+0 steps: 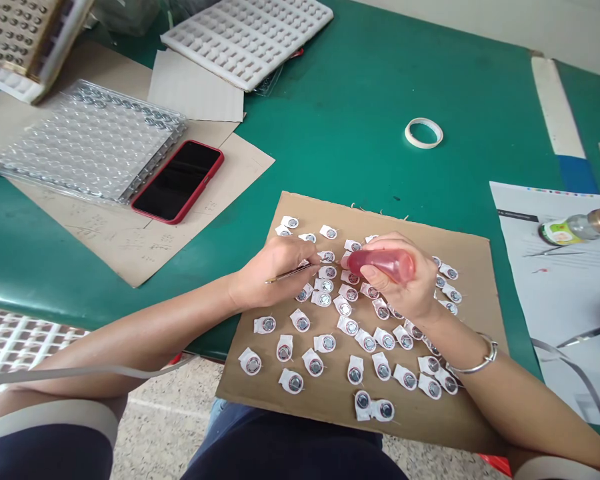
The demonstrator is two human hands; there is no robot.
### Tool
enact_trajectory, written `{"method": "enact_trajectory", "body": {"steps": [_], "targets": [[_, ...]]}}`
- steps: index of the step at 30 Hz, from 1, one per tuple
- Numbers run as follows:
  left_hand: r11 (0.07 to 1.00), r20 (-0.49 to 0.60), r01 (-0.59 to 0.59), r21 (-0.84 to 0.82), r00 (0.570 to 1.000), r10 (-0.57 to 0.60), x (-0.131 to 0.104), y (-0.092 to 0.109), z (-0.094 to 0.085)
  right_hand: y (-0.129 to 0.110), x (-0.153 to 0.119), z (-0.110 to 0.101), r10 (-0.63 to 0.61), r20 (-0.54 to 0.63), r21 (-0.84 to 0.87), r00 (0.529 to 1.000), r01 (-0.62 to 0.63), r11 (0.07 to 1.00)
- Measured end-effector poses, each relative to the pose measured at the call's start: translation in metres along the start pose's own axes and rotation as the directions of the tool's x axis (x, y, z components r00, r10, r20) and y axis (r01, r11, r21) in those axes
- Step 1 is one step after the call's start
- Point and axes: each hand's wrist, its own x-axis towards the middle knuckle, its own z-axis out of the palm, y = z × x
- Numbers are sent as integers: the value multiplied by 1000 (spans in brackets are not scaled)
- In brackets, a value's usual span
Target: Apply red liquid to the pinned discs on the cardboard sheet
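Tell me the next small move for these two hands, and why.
Probably bring the red squeeze bottle tip down to the small round part beside the thin stick. The right hand holds the bottle over the cardboard sheet, the left hand steadies the stick at that row, and many white-tabbed parts lie around.

Both forearms angled in from the lower corners, left hand (270,270) pinched, right hand (405,280) curled closed, meeting mid-frame.

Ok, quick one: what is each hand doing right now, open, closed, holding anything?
Left hand: closed on a thin metal tool.
Right hand: closed around a small red squeeze bottle, over the small white parts.
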Motion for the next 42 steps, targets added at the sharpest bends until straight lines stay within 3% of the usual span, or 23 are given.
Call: {"method": "enact_trajectory", "body": {"steps": [21, 35, 39, 42], "targets": [[993, -26, 115, -30, 993, -115, 2, 1, 1, -1, 0, 4, -25, 21, 27, 999, 24, 999], [992, -33, 118, -37, 992, -119, 2, 1, 1, -3, 0, 5, -21, 16, 35, 1000, 20, 999], [985, -51, 165, -56, 985, -167, 4, 2, 3, -1, 2, 3, 129, -32, 204, 991, -120, 972], [974, -77, 215, -70, 972, -220, 6, 6, 2, 1, 10, -7, 317, 6, 415, 948, -291, 862]]}}
